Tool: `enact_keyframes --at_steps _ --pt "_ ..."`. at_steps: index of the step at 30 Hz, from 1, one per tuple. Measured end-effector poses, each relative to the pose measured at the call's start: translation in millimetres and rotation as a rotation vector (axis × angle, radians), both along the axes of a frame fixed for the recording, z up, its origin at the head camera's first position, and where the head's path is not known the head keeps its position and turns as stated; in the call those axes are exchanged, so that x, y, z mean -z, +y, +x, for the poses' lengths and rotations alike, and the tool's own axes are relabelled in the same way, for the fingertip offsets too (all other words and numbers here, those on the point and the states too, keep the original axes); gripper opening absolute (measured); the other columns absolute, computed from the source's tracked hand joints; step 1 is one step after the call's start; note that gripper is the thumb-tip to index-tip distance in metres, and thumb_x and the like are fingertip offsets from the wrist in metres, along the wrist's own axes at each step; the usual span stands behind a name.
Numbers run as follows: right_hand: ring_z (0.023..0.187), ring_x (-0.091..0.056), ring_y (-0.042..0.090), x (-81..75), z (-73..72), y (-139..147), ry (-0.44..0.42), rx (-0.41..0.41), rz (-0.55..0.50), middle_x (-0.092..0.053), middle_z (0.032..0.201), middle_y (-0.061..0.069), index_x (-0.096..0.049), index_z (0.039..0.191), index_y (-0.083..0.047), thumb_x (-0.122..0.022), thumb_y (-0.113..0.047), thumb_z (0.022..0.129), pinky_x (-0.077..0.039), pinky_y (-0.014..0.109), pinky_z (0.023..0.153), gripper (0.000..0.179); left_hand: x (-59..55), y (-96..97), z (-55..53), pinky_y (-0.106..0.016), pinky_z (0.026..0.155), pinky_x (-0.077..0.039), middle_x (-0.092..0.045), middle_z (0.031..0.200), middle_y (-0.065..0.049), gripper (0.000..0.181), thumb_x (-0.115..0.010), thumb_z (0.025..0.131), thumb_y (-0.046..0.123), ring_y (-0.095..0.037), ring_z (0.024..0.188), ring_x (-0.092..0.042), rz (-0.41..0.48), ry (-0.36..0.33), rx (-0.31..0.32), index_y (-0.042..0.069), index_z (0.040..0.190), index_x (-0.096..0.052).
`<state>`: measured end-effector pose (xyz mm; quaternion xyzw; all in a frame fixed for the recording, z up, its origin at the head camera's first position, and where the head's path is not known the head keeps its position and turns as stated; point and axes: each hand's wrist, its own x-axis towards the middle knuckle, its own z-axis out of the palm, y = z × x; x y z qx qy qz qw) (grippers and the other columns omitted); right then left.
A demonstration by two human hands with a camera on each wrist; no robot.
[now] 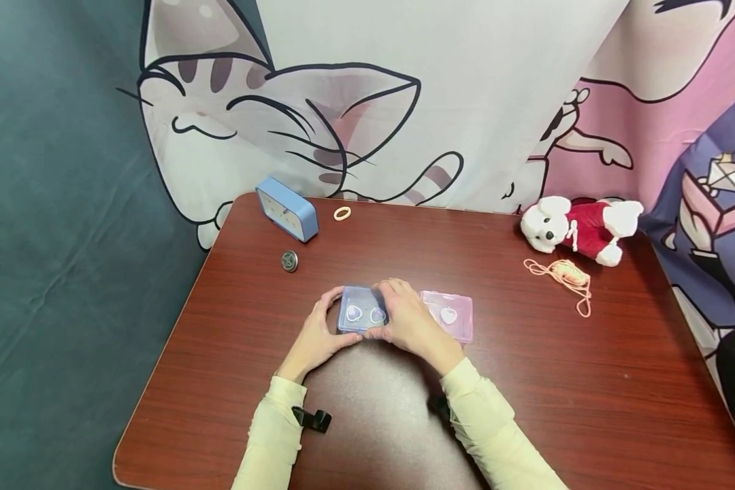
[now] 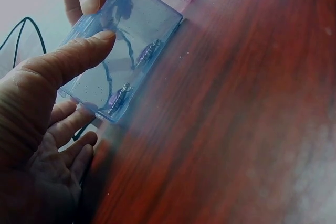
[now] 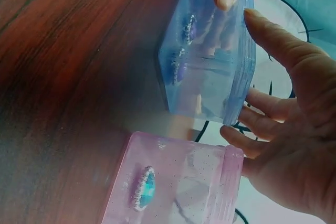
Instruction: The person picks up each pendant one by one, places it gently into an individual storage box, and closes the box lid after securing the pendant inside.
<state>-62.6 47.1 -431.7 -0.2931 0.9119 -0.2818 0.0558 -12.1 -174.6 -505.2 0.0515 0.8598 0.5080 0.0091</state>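
Observation:
A clear blue plastic box [image 1: 359,295] stands on the table between both hands, with two heart-shaped gems [image 1: 354,313] low inside it. My left hand [image 1: 316,335] grips its left end, thumb along the near side. From the right, my right hand [image 1: 406,318] holds the other end; in the right wrist view its thumb and fingers reach the lid edge of the blue box [image 3: 215,90]. Close beside that hand is a clear pink box [image 1: 463,321] with one heart-shaped gem [image 1: 448,315] in it. The lid on the blue box looks closed.
Behind the hands to the left are a blue clock [image 1: 288,208], a small round metal piece [image 1: 289,261] and a pale ring [image 1: 341,214]. At the back right lie a white plush dog [image 1: 578,228] in red and a bundle of peach cord [image 1: 568,273]. A printed curtain [image 1: 496,54] hangs behind.

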Motion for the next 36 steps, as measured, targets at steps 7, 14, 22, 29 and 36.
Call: enact_keyframes --at_steps 7,14,22,29,36 --pt "0.132 -0.054 0.037 -1.0 -2.1 0 0.023 0.018 0.061 -0.065 0.130 0.018 -0.062 0.129 0.000 -0.099 -0.037 0.070 -0.042 0.053 0.115 0.079 0.0 1.8 -3.6 -0.056 0.121 -0.034 -0.051 0.155 -0.009 0.098 -0.095 0.079 0.031 -0.028 0.146 -0.046 0.013 0.015 0.025 0.023 0.159 -0.040" --pt "0.136 -0.052 0.039 4.1 -2.9 -1 0.021 0.022 0.035 -0.065 0.133 0.017 -0.062 0.131 0.000 -0.098 -0.036 0.070 -0.041 0.054 0.116 0.079 3.2 -1.5 -5.8 -0.055 0.121 -0.034 -0.051 0.154 -0.008 0.097 -0.096 0.078 0.031 -0.027 0.145 -0.047 0.006 0.012 0.013 0.022 0.158 -0.041" --pt "0.143 -0.046 0.046 7.0 -0.2 2 0.060 0.016 0.010 -0.064 0.138 0.018 -0.063 0.133 0.000 -0.098 -0.034 0.072 -0.034 0.060 0.121 0.077 3.9 0.3 -10.2 -0.054 0.121 -0.034 -0.050 0.156 -0.010 0.098 -0.096 0.078 0.029 -0.028 0.146 -0.046 0.001 0.007 0.024 0.019 0.159 -0.040" --pt "0.143 -0.047 0.043 6.3 6.4 17 0.112 0.046 -0.113 -0.062 0.142 0.019 -0.064 0.134 0.001 -0.092 -0.028 0.081 -0.035 0.059 0.121 0.067 2.6 0.3 -13.7 -0.055 0.121 -0.033 -0.049 0.156 -0.010 0.100 -0.096 0.078 0.030 -0.029 0.147 -0.045 -0.006 -0.007 0.035 0.021 0.160 -0.039" --pt "0.131 -0.057 0.041 4.5 15.9 54 0.258 0.148 -0.256 -0.068 0.129 0.020 -0.070 0.120 0.003 -0.088 -0.019 0.085 -0.043 0.058 0.113 0.046 0.5 -1.6 -10.8 -0.056 0.121 -0.032 -0.047 0.158 -0.011 0.104 -0.095 0.076 0.036 -0.031 0.148 -0.042 -0.029 -0.058 0.023 0.024 0.162 -0.036"
